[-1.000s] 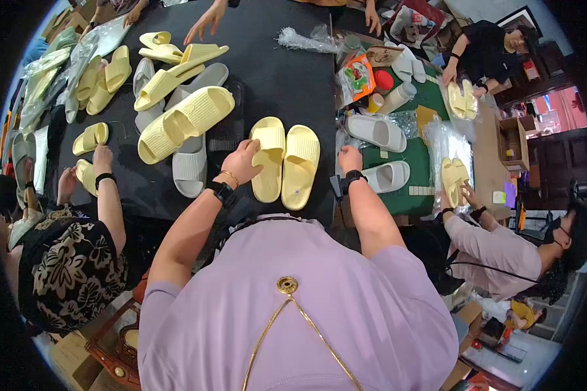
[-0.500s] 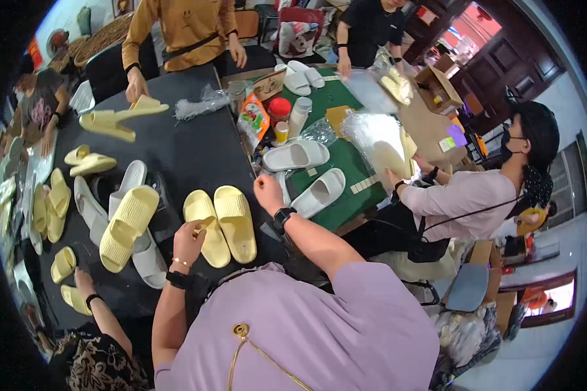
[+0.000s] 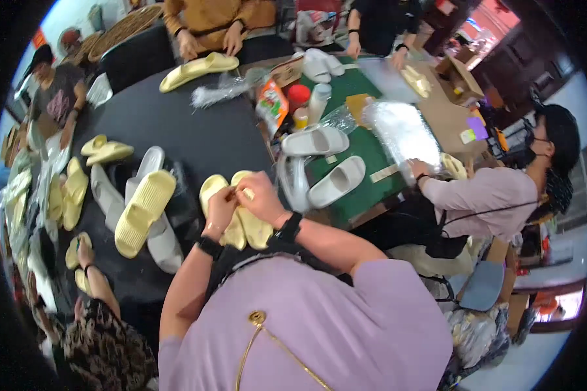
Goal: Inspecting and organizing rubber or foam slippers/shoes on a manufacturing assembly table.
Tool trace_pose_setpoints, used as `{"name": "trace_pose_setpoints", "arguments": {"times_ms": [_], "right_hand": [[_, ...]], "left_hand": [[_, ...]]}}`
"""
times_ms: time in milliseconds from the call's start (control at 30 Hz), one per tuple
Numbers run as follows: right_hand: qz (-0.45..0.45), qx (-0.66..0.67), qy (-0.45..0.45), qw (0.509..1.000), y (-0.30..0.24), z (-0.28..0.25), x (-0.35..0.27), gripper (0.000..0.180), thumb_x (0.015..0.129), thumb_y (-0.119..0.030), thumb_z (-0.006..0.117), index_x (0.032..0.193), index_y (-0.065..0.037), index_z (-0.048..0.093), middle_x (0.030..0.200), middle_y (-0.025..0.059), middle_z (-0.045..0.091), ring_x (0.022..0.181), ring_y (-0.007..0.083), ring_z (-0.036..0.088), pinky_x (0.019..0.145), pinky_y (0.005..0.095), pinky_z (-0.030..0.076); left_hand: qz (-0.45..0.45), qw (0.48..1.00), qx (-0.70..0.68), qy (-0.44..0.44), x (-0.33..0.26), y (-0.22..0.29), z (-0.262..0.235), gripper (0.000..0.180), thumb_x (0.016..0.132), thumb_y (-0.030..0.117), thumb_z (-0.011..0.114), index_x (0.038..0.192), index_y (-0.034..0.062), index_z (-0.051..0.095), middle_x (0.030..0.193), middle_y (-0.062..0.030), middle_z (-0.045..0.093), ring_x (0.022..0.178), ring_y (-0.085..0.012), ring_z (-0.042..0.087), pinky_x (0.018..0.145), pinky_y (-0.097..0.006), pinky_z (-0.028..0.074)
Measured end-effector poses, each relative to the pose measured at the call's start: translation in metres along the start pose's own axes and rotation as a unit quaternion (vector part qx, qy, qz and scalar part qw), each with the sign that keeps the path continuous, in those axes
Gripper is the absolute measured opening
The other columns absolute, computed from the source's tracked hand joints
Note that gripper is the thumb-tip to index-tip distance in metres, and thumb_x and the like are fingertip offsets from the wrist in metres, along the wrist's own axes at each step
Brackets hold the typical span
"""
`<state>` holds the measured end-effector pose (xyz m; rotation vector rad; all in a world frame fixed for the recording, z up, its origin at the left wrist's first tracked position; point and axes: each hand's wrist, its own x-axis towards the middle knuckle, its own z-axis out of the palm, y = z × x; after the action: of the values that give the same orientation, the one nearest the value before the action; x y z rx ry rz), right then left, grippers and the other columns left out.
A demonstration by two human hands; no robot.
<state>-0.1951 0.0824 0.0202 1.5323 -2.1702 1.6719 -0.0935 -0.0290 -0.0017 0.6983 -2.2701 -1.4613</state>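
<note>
A pair of pale yellow slippers (image 3: 257, 231) sits on the black table just in front of me, partly covered by my hands. My left hand (image 3: 221, 210) is closed in a pinch over them, its fingertips meeting those of my right hand (image 3: 262, 198). The right one is curled closed as well. Whatever lies between the fingertips is too small or hidden to make out. To the left, a ribbed yellow slipper (image 3: 145, 214) rests across grey slippers (image 3: 165, 251).
Grey slippers (image 3: 338, 181) lie on a green mat (image 3: 359, 207) to the right, near a red-lidded jar (image 3: 299, 96) and a plastic bag (image 3: 205, 96). Co-workers surround the table; one at the far side is at a yellow slipper (image 3: 199, 72). A patterned sleeve (image 3: 107, 339) is close at my left.
My hands have come together over the yellow pair, the right one moving in from the side. Across the table, the co-worker's yellow slippers have shifted to the right. The view has turned slightly.
</note>
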Motion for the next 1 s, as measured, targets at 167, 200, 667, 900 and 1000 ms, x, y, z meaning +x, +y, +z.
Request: {"name": "trace_pose_setpoints", "arguments": {"times_ms": [167, 200, 667, 900, 1000], "right_hand": [[0.000, 0.024, 0.020, 1.000, 0.007, 0.002, -0.004, 0.009, 0.075, -0.011, 0.062, 0.081, -0.004, 0.061, 0.091, 0.0093, 0.061, 0.090, 0.0293, 0.053, 0.082, 0.0383, 0.042], [0.022, 0.045, 0.016, 0.999, 0.013, 0.003, -0.006, 0.011, 0.076, -0.011, 0.061, 0.084, -0.004, 0.061, 0.092, 0.0099, 0.061, 0.090, 0.0295, 0.053, 0.082, 0.0382, 0.042], [0.075, -0.279, -0.122, 0.949, 0.140, -0.016, -0.056, 0.011, 0.072, -0.012, 0.053, 0.073, -0.011, 0.065, 0.076, 0.0129, 0.062, 0.075, 0.0338, 0.058, 0.067, 0.0455, 0.046], [0.281, -0.386, -0.121, 0.870, 0.186, -0.032, -0.071, 0.013, 0.077, -0.014, 0.054, 0.077, -0.014, 0.066, 0.083, 0.0045, 0.062, 0.093, 0.0244, 0.053, 0.077, 0.0420, 0.040], [0.368, -0.395, -0.052, 0.840, 0.212, -0.036, -0.091, 0.015, 0.075, -0.014, 0.055, 0.080, -0.012, 0.068, 0.083, 0.0076, 0.063, 0.094, 0.0275, 0.053, 0.075, 0.0426, 0.041]], "left_hand": [[-0.053, 0.997, -0.051, -0.024, 0.008, -0.009, 0.014, 0.017, 0.082, 0.008, 0.057, 0.092, -0.0026, 0.066, 0.071, -0.0083, 0.065, 0.062, -0.0124, 0.058, 0.058, -0.026, 0.046], [-0.065, 0.997, -0.026, -0.021, 0.009, -0.005, 0.015, 0.016, 0.082, 0.009, 0.058, 0.089, -0.0025, 0.067, 0.069, -0.0080, 0.065, 0.061, -0.0126, 0.058, 0.057, -0.026, 0.046], [-0.083, 0.994, -0.075, -0.004, -0.002, -0.010, -0.004, 0.018, 0.083, 0.015, 0.062, 0.083, -0.0033, 0.064, 0.073, -0.0014, 0.060, 0.066, -0.0063, 0.051, 0.058, -0.022, 0.040], [-0.020, 0.976, -0.203, 0.079, -0.006, 0.024, -0.042, 0.013, 0.086, 0.014, 0.059, 0.082, 0.0016, 0.062, 0.074, 0.0001, 0.057, 0.065, -0.0068, 0.047, 0.060, -0.020, 0.038], [-0.033, 0.955, -0.259, 0.144, 0.002, 0.035, -0.077, 0.014, 0.089, 0.017, 0.057, 0.085, 0.0041, 0.061, 0.073, 0.0009, 0.056, 0.064, -0.0050, 0.044, 0.059, -0.019, 0.036]]}}
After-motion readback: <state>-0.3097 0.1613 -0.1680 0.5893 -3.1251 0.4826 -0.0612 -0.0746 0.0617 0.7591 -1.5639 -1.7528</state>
